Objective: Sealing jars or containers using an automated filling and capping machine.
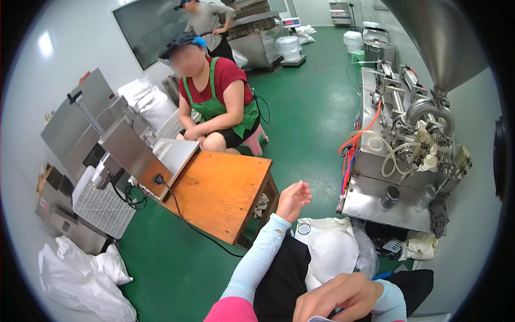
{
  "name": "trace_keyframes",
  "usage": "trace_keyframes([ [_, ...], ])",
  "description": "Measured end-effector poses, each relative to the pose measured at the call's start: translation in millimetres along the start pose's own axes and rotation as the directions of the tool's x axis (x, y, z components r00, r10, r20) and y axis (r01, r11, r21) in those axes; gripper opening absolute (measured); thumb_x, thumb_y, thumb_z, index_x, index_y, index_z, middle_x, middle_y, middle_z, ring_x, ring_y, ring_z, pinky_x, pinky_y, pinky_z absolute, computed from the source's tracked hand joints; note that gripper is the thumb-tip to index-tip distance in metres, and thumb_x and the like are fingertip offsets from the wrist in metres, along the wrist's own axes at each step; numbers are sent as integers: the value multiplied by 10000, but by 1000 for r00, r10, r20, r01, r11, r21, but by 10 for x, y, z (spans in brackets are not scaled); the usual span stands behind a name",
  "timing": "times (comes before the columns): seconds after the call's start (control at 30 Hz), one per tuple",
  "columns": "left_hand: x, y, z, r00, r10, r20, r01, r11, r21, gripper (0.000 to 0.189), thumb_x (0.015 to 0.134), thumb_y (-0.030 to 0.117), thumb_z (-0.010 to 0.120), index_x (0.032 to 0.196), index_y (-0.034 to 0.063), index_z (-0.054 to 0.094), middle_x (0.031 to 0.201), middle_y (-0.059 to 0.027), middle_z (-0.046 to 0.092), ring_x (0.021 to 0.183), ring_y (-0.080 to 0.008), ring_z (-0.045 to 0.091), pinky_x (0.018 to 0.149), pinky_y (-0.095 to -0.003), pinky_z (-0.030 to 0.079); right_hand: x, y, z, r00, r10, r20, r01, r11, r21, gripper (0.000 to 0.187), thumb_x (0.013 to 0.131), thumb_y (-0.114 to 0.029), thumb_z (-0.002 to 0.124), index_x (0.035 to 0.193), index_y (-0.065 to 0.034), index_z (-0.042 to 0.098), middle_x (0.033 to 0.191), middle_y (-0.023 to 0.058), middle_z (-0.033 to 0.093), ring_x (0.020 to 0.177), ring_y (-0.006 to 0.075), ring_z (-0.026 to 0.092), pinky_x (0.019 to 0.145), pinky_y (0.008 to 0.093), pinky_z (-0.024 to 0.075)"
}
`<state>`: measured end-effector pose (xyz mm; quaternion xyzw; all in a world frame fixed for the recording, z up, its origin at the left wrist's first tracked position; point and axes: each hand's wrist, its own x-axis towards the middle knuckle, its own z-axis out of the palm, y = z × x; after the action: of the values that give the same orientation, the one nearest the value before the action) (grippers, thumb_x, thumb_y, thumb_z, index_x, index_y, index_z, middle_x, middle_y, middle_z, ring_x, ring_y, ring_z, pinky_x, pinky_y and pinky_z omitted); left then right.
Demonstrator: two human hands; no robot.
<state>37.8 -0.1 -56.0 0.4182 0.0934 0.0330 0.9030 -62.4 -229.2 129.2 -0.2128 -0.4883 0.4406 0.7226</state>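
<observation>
My left hand (295, 200) is stretched forward over the green floor, beyond the wooden table's near corner. Its fingers are slightly curled and apart, with nothing in them. Low in the picture, my right hand (342, 298) is bent over my lap, its fingertips partly hidden. A pale edge of something (320, 319) shows just below it, and I cannot tell whether the hand holds it. Between my knees lies a white sack (328, 245) with a small round lid (304, 229) on it. Two glass jars, one dark-filled (390, 196) and one clear (427, 195), stand on the filling machine's steel ledge.
The filling machine (370, 161) with its steel hopper (442, 36) stands right. Left is a wooden table (225, 181) with a steel device (134, 151), whose cable (189, 225) hangs to the floor. A seated person (217, 92) faces the table; another person (205, 24) stands behind.
</observation>
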Motion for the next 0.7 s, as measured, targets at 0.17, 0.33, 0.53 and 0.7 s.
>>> trace_keyframes([
  [0.17,-66,60,-64,1000,17,-1,-17,999,-32,233,891,262,503,899,33,549,777,-58,561,725,-172,550,645,-289,442,179,63,54,999,-45,24,46,999,-20,213,815,-143,624,813,69,600,823,165,606,721,260,573,629,350,437],
  [0.33,-14,83,-80,1000,28,-13,-28,999,-34,232,877,266,523,891,36,548,769,-57,566,714,-171,556,634,-288,449,289,80,19,994,-37,-98,41,998,41,175,828,-107,596,821,67,610,798,177,592,719,256,567,624,334,433],
  [0.53,-1,126,-19,998,56,-8,-57,998,-41,225,880,264,518,891,40,548,768,-55,562,725,-170,549,645,-287,438,199,250,-147,990,-91,-103,100,992,80,163,859,-75,547,907,81,537,901,147,564,833,226,535,773,327,418],
  [0.7,-9,60,-26,1000,19,-12,-20,999,-47,231,884,265,515,891,36,545,763,-53,555,719,-170,544,635,-289,434,216,230,-128,988,-82,-130,101,984,149,171,866,-93,542,907,73,535,900,146,555,845,209,529,775,315,416],
])
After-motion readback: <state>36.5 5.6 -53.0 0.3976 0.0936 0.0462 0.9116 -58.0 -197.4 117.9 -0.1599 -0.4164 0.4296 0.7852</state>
